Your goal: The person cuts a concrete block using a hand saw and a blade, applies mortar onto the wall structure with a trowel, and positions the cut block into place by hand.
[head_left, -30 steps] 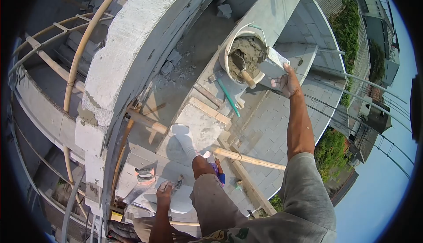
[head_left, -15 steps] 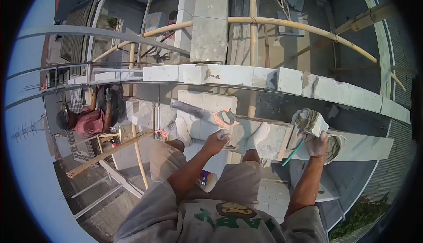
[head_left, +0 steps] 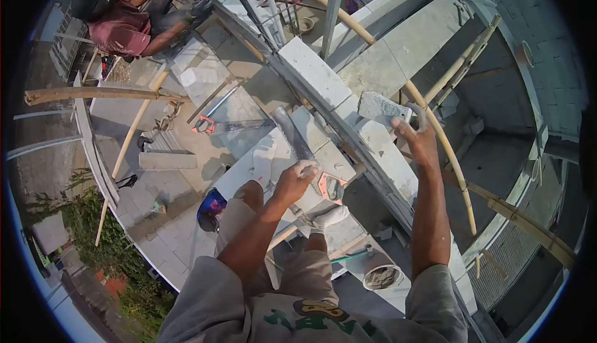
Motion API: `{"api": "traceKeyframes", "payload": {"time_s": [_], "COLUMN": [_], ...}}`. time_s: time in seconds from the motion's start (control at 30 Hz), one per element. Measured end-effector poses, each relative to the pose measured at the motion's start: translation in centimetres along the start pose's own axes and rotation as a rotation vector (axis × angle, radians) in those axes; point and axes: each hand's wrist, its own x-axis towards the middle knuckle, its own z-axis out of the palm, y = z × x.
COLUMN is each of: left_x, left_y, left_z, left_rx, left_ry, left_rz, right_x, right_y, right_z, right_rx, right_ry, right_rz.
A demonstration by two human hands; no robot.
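A small pale block piece, rough and grey on one face, is gripped between the thumb and fingers of my right hand. It is over the top of the white block wall; whether it touches the blocks I cannot tell. My left hand is closed above the work platform, and what it holds, if anything, is hidden. Close to that hand lies a handsaw with an orange handle. A dark metal tool shows below the fist, by my foot. A bucket holding grey mortar stands at lower right.
Another person in a red shirt works at upper left. A second handsaw lies on the platform. Bamboo poles cross beyond the wall. The building's outer edge drops away toward greenery at lower left.
My right hand has carried the block piece from beside the mortar bucket up and over the wall. The view has turned, and my left hand stays closed.
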Motion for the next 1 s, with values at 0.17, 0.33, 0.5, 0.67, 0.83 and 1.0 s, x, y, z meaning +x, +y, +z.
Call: {"api": "traceKeyframes", "payload": {"time_s": [0.17, 0.33, 0.5, 0.67, 0.83, 1.0], "left_x": [1.7, 4.0, 5.0, 6.3, 6.8, 7.2], "left_y": [-4.9, -1.9, 1.2, 2.8, 3.0, 3.0], "left_z": [-3.5, -5.4, -7.6, -9.1, -9.1, -8.6], "left_rx": [-0.020, -0.379, -0.431, -0.598, -0.598, -0.607], "left_ry": [0.047, 0.084, 0.094, 0.090, 0.133, 0.119], "left_rz": [-0.238, -0.260, -0.316, -0.327, -0.240, -0.264], "right_x": [14.1, 25.0, 28.7, 30.5, 31.9, 32.1], "right_y": [-2.7, -2.1, -3.2, -2.6, -1.8, -2.4], "right_z": [11.7, 21.0, 25.5, 27.3, 28.3, 29.0], "right_rx": [-0.553, -0.790, -0.760, -0.773, -0.949, -0.954], "right_ry": [0.091, 0.001, -0.111, -0.135, -0.115, -0.176], "right_rz": [-0.297, -0.436, -0.603, -0.778, -0.766, -0.739]}}
